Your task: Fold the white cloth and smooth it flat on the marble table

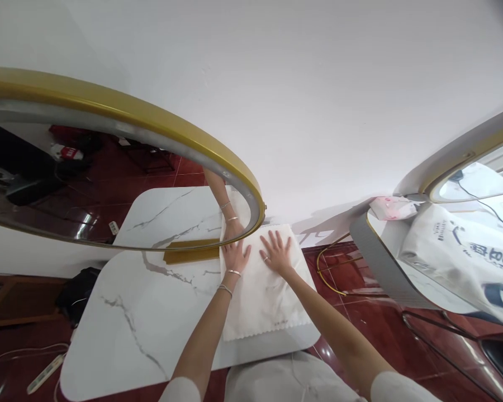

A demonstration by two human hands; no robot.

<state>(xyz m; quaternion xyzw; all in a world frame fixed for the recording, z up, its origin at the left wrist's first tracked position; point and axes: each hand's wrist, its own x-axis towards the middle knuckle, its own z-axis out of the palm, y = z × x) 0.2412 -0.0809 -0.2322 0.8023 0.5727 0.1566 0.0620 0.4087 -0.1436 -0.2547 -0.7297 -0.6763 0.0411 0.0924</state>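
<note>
A white cloth (255,312) with a scalloped edge lies flat on the right part of a white marbled table (151,329). My left hand (235,258) rests on the cloth's far left edge, fingers stretched out; two bracelets circle the wrist. On the far right part of the cloth my right hand (276,254) lies palm down with its fingers spread, a ring on one finger. Neither hand grips anything. Small creases show in the cloth near the right wrist. A gold-coloured strip (193,255) lies just left of my left hand, against the mirror's base.
A large gold-framed mirror (218,145) leans over the table's far side. To the right stands another table (423,279) bearing a white printed bag (456,245) and a pink-white packet (392,207). A power strip (46,373) and a black bag (79,293) are on the left.
</note>
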